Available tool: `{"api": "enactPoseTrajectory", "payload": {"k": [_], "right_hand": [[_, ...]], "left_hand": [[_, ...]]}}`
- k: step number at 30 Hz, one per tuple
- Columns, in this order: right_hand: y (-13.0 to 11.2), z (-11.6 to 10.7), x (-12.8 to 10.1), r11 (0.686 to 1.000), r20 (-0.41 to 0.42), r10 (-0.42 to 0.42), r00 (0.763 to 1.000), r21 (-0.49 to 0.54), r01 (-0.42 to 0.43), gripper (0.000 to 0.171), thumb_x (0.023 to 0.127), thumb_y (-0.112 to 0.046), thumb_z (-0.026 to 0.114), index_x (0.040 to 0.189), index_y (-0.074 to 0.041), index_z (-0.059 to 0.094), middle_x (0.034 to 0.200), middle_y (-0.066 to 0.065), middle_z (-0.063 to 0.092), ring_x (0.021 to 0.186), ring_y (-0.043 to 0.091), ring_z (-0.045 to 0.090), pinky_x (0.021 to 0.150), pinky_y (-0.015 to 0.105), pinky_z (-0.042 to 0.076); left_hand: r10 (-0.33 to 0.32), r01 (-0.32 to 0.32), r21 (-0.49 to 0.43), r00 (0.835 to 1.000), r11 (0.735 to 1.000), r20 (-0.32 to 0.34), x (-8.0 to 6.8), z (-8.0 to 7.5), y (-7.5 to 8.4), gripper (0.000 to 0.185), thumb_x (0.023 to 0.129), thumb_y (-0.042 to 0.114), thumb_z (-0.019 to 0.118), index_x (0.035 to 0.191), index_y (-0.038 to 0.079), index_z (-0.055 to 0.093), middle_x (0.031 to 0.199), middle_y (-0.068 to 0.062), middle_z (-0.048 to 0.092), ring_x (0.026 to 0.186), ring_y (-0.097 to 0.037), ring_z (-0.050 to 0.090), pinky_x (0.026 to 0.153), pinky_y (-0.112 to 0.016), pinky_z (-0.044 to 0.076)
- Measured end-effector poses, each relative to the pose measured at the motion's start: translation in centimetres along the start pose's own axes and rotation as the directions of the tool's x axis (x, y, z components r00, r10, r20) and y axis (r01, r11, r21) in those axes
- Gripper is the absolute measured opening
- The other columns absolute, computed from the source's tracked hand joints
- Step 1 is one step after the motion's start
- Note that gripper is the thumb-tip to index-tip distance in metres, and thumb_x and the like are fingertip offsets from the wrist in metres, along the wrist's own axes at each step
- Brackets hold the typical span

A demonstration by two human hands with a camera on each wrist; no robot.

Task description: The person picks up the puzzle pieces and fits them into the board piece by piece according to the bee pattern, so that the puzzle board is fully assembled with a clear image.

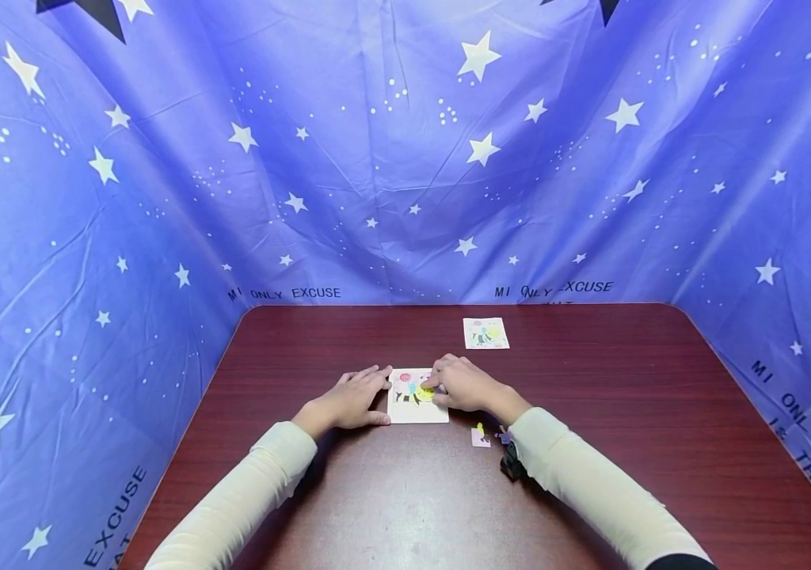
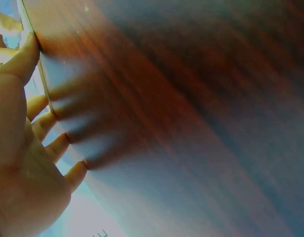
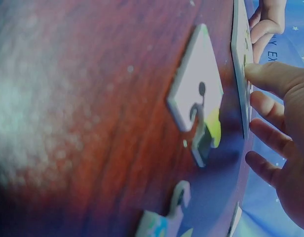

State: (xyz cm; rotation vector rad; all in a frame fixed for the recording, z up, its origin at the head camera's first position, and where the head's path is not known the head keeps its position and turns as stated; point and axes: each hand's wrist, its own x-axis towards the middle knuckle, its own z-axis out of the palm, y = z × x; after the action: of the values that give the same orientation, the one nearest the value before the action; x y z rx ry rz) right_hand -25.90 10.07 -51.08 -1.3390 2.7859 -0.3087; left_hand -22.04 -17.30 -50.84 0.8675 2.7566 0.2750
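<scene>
A square jigsaw board [image 1: 416, 415] with a bee-like picture lies on the table between the two hands. My left hand [image 1: 354, 400] rests along its left edge, fingers straight and thumb near the lower corner. Over the right part of the picture, my right hand [image 1: 468, 383] touches the board with thumb and fingertips; whether a piece lies beneath them is hidden. In the right wrist view the thumb meets the board's surface and the fingers are extended. Nearer me lie a white-pink puzzle piece [image 3: 191, 94] with yellow and black print, and another piece [image 3: 159, 224], partly cut off.
A square picture card [image 1: 486, 333] with a similar print lies farther back on the dark red wooden table [image 1: 320, 340]. A black device [image 1: 511, 462] sits beneath the right wrist. A blue star-patterned curtain [image 1: 377, 174] surrounds the table's back and sides.
</scene>
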Motion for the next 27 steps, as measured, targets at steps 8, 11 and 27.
{"api": "enactPoseTrajectory", "payload": {"k": [8, 11, 27], "right_hand": [[-0.34, 0.07, -0.06, 1.0, -0.033, 0.017, 0.999, -0.017, -0.017, 0.032, 0.088, -0.025, 0.073, 0.12, -0.02, 0.078, 0.109, 0.0, 0.073, 0.112, 0.024, 0.062, 0.089, 0.042, 0.05], [-0.53, -0.02, -0.17, 1.0, -0.039, 0.023, 0.999, -0.019, -0.024, 0.032, 0.087, -0.024, 0.074, 0.119, -0.02, 0.078, 0.108, 0.0, 0.073, 0.111, 0.024, 0.061, 0.087, 0.042, 0.05], [-0.43, -0.32, -0.45, 1.0, -0.019, 0.019, 1.0, -0.022, -0.02, 0.032, 0.09, -0.019, 0.071, 0.122, -0.019, 0.076, 0.116, 0.002, 0.075, 0.115, 0.026, 0.062, 0.083, 0.042, 0.05]], "left_hand": [[-0.003, 0.003, -0.001, 1.0, 1.0, 0.006, 0.04, -0.05, 0.02, 0.068, 0.093, 0.054, 0.067, 0.144, 0.012, 0.052, 0.168, -0.009, 0.03, 0.155, -0.035, 0.029, 0.118, -0.06, 0.031], [-0.005, 0.005, -0.004, 1.0, 1.0, 0.007, 0.04, 0.0, 0.03, 0.068, 0.093, 0.054, 0.067, 0.143, 0.012, 0.052, 0.168, -0.009, 0.03, 0.155, -0.035, 0.029, 0.118, -0.06, 0.031], [-0.006, 0.006, -0.002, 1.0, 1.0, -0.003, 0.14, 0.24, -0.18, 0.067, 0.092, 0.054, 0.068, 0.142, 0.012, 0.053, 0.168, -0.009, 0.03, 0.155, -0.035, 0.029, 0.117, -0.06, 0.031]]}}
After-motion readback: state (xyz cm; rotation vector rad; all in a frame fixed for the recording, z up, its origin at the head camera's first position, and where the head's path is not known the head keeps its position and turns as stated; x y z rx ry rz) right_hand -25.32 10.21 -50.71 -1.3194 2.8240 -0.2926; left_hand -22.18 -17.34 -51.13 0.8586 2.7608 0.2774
